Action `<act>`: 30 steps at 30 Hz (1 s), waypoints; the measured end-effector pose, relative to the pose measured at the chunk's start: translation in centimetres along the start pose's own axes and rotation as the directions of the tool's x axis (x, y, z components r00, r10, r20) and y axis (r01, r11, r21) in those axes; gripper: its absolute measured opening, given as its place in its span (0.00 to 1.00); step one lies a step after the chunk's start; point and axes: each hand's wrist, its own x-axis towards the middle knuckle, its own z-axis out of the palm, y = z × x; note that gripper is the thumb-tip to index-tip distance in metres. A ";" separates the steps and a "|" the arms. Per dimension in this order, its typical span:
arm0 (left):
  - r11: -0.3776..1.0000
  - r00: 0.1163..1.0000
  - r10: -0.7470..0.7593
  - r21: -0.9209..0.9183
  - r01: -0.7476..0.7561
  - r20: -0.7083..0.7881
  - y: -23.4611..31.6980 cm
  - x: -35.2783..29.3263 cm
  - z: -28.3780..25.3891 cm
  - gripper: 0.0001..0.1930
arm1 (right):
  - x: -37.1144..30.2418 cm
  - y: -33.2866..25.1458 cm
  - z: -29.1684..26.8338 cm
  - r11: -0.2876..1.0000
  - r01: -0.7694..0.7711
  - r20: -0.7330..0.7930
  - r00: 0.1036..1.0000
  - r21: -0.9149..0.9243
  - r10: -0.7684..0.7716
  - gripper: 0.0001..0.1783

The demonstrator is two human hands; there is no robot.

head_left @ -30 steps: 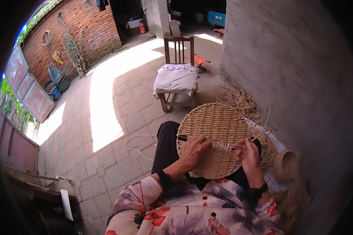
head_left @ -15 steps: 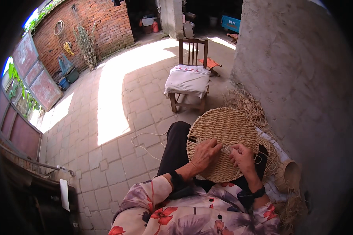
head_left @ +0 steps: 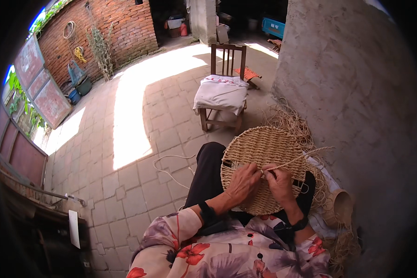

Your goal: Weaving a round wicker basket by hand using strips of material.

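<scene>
Head view: we record a round woven straw panel [head_left: 264, 143] lying across the lap, over the black trousers [head_left: 205, 173], with both hands on its middle. Key relation: the twisted straw cord [head_left: 306, 158] starts at the fingertips, near the panel's centre, and its long axis runs rightward and slightly away from the body, its free end passing beyond the panel's right edge towards the grey wall [head_left: 347, 88]. We judge the right hand [head_left: 281, 186] the nearer to that free length; it lies just below the cord.

Pose: right forearm comes up from the lower right, wrist bent inward, thumb and fingers pinched on the cord's near end. Left hand [head_left: 242, 184] reaches in from the lower left, back uppermost, fingers curled down at the weave, tips just beside the right fingertips. We cannot tell whether the left pinches the cord or only presses the panel.

Also noted: a dark slot at the panel's left edge, and a heap of loose straw cord [head_left: 289, 121] beyond the panel, by the wall.
</scene>
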 end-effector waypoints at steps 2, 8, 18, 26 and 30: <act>0.962 0.976 -0.214 -0.184 0.203 -0.042 0.7 0.4 -0.4 0.10 | 0.2 0.2 0.2 0.842 0.385 0.056 0.917 -0.379 -0.394 0.07; 0.883 0.957 -0.282 -0.408 0.231 -0.070 1.7 1.4 -0.8 0.08 | -0.1 0.8 0.2 0.772 0.371 0.118 0.924 -0.516 -0.365 0.06; 0.970 0.985 -0.171 -0.174 0.167 -0.007 0.9 1.5 0.3 0.05 | -0.6 0.2 -1.9 0.937 0.217 0.000 0.974 -0.273 -0.225 0.17; 0.677 0.874 -0.426 -0.559 0.479 0.233 1.0 2.4 0.1 0.15 | -0.5 0.4 -1.8 0.731 0.445 0.203 0.894 -0.518 -0.400 0.30; 0.319 0.693 -0.519 -0.638 0.701 0.501 0.6 2.2 0.0 0.16 | 0.4 -0.2 -2.2 0.755 0.395 0.313 0.913 -0.524 -0.260 0.34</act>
